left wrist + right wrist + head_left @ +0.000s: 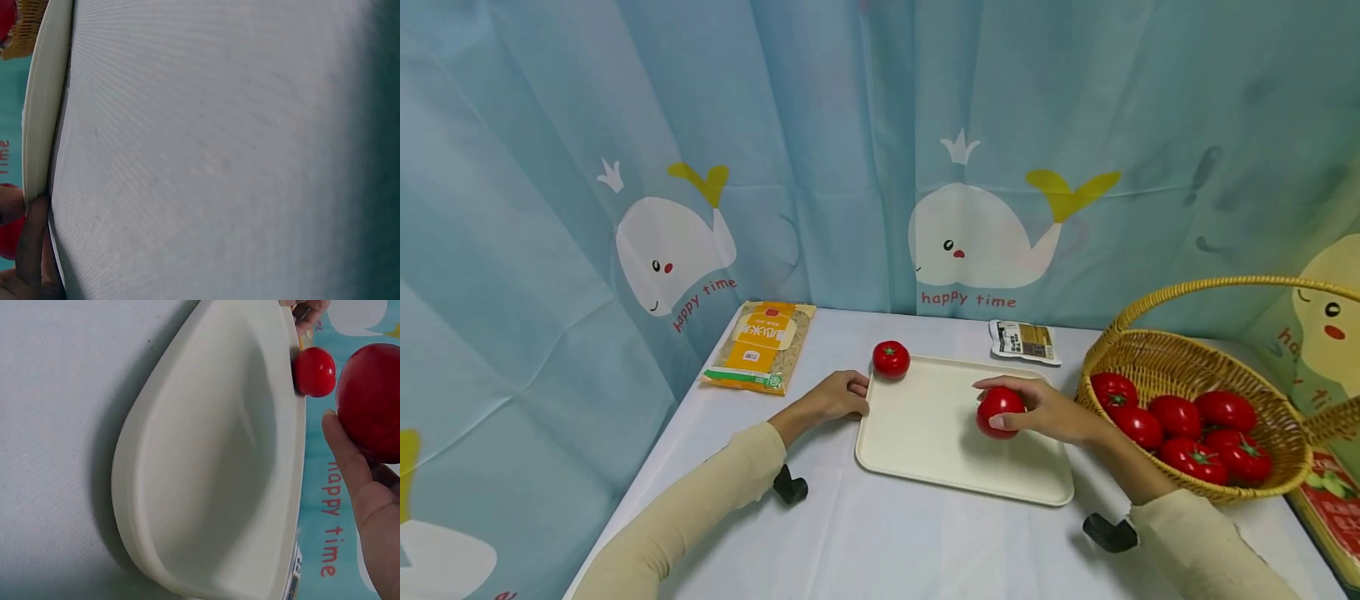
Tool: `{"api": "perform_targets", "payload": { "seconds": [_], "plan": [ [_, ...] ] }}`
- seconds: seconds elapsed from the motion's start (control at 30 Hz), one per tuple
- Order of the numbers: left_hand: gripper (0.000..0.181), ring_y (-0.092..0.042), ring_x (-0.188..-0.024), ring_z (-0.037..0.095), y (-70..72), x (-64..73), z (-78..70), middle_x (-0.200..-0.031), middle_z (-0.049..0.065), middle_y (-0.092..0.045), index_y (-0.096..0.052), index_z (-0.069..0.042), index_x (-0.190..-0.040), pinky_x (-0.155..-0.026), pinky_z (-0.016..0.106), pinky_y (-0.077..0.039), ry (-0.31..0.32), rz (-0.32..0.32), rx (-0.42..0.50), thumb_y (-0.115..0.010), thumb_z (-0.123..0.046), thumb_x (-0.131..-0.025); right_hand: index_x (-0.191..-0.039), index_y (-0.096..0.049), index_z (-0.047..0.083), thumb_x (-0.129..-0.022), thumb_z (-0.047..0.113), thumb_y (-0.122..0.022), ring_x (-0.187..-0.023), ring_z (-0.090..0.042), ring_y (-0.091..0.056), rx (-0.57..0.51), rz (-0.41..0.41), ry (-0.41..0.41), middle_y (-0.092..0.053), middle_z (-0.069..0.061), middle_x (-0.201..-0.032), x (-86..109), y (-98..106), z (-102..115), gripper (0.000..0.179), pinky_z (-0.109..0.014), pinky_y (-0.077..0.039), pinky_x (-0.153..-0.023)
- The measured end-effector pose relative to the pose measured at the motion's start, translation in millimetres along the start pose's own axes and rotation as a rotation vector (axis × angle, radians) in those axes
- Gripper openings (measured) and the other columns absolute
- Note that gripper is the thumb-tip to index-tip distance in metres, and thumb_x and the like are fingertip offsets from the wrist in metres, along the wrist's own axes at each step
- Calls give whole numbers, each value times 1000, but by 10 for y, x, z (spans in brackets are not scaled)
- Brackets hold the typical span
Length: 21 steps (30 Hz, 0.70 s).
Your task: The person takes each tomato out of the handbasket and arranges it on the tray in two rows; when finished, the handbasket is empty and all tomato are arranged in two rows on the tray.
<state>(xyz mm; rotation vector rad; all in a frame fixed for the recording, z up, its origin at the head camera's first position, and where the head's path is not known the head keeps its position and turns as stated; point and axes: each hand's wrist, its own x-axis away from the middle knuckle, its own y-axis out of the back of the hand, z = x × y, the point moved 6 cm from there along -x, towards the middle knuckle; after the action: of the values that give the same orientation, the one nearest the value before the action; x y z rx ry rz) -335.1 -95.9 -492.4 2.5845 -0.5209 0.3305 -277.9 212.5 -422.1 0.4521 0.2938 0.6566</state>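
Observation:
My right hand (1040,410) grips a red tomato (1000,413) above the right half of a cream tray (925,425). In the right wrist view the held tomato (374,403) shows at the right edge, thumb and fingers round it. At the tray's left edge, my left hand (837,395) pinches the rim; the left wrist view shows the thumb and a finger (34,234) on either side of the tray's edge (47,94). Another tomato (891,359) sits at the tray's far left corner, green stem up.
A wicker basket (1157,346) with several tomatoes stands on the right, its handle arching high. At the back left lies a yellow grain bag (763,346), and a small white-and-brown packet (1026,342) lies behind the tray. A red package (1330,500) rests at the right edge.

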Motion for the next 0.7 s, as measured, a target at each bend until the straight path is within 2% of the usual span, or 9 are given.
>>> {"api": "perform_targets", "payload": {
  "seconds": [0.13,0.2,0.33,0.5,0.7],
  "plan": [
    [48,-59,-88,18,-2,4,-3,-104,10,-60,-59,1,-123,-78,26,-57,4,4,14,-73,-2,-78,-125,-61,2,-91,5,-68,-103,-8,-61,12,-11,-2,-67,-15,-118,-3,-19,-9,35,-30,-59,-79],
    [48,-60,-87,18,-5,6,-6,-104,10,-60,-58,1,-123,-77,27,-57,5,6,17,-73,-2,-78,-123,-61,-1,-92,5,-67,-101,-9,-61,17,-13,3,-66,-20,-115,-7,-31,-4,32,-30,-59,-78],
    [48,-59,-87,18,-6,10,-8,-104,10,-60,-58,1,-123,-77,27,-57,6,4,17,-73,-2,-78,-121,-61,-2,-93,5,-65,-101,-10,-61,0,-7,-9,-65,-20,-115,-19,-65,-10,29,-31,-59,-77],
    [48,-60,-88,18,1,16,-13,-105,10,-60,-59,0,-124,-79,27,-57,8,0,6,-74,-3,-78,-120,-61,4,-93,6,-66,-103,-12,-61,-58,3,-34,-62,-19,-117,-35,-97,-20,28,-31,-59,-79],
    [49,-60,-88,17,2,15,-20,-104,10,-61,-59,1,-124,-78,26,-57,2,-3,11,-73,-2,-77,-128,-56,0,-91,5,-68,-104,-12,-62,-75,14,-28,-60,-24,-123,-65,-114,-16,39,-30,-58,-82]
  ]
}}
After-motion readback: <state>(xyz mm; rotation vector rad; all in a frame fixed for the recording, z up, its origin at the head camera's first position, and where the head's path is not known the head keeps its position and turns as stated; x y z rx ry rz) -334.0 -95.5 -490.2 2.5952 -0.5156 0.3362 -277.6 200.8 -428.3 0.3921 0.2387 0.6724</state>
